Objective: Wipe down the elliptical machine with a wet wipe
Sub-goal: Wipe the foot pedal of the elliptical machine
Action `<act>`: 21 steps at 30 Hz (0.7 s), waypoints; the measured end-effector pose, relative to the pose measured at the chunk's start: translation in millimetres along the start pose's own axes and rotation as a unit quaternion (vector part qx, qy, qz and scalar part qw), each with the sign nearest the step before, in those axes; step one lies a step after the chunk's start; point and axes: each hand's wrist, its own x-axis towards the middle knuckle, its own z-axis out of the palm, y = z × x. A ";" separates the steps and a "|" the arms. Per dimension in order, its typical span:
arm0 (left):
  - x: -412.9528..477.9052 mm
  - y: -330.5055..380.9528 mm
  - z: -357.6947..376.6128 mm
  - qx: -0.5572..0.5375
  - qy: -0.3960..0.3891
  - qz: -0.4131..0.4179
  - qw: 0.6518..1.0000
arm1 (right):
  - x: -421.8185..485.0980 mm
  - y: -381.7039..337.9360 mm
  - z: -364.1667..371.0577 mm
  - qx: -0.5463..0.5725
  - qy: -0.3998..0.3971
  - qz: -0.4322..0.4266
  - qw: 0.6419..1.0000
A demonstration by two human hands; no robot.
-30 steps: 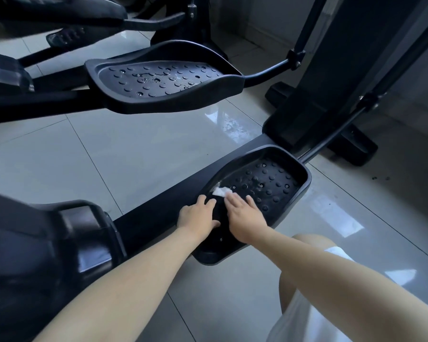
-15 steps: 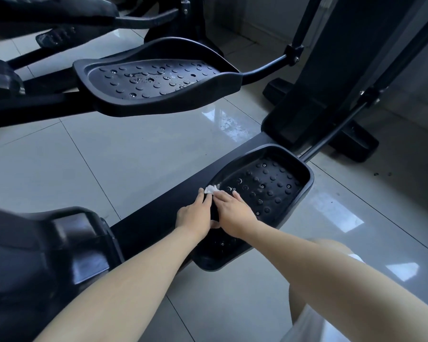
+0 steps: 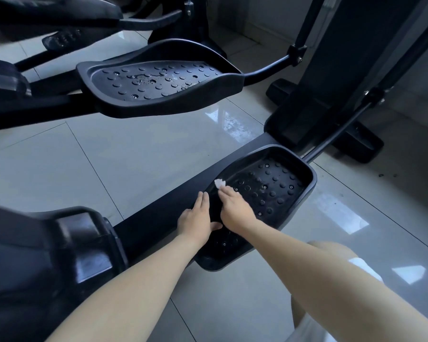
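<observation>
Head view. Wipe (image 3: 219, 183): only a white corner shows past the fingertips of the right hand (image 3: 235, 209); the rest lies hidden beneath it. Near pedal (image 3: 277, 188): part of the tread covered by both hands, inner rim under the left hand (image 3: 195, 220). Housing (image 3: 47, 255), lower left: blurred, cut by the left and bottom edges. Far pedal (image 3: 158, 82): its bar runs out at the left edge; pale marks on its tread too faint to identify. Upright (image 3: 344, 58): cut by the top edge. Forearms (image 3: 139, 277): cut by the bottom edge. Knee (image 3: 331, 253): partly behind the right forearm. Shorts (image 3: 366, 267): cut by the bottom edge. Specks (image 3: 381, 175) on the floor (image 3: 146, 169), right: too small to tell
</observation>
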 end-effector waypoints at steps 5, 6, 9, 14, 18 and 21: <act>1.5 -0.5 4.7 0.006 -0.004 0.013 1.000 | -13.9 5.9 5.7 -0.078 -0.049 -0.094 0.991; 1.8 1.2 4.7 0.023 -0.002 0.016 1.000 | -14.5 10.5 1.3 -0.103 -0.050 -0.090 0.989; -1.7 9.7 2.1 0.061 -0.001 0.027 0.998 | -16.7 21.1 -19.3 -0.124 -0.020 -0.036 0.991; -14.2 17.7 -0.4 0.061 -0.014 0.038 0.997 | -20.8 30.1 -35.1 -0.098 0.042 0.064 0.992; -14.0 20.1 1.4 0.053 -0.014 0.034 0.998 | -36.3 6.2 -15.2 -0.059 -0.006 -0.003 0.998; -10.9 19.8 3.7 0.044 -0.017 0.033 0.998 | -38.6 3.3 -11.4 -0.086 -0.017 -0.061 0.994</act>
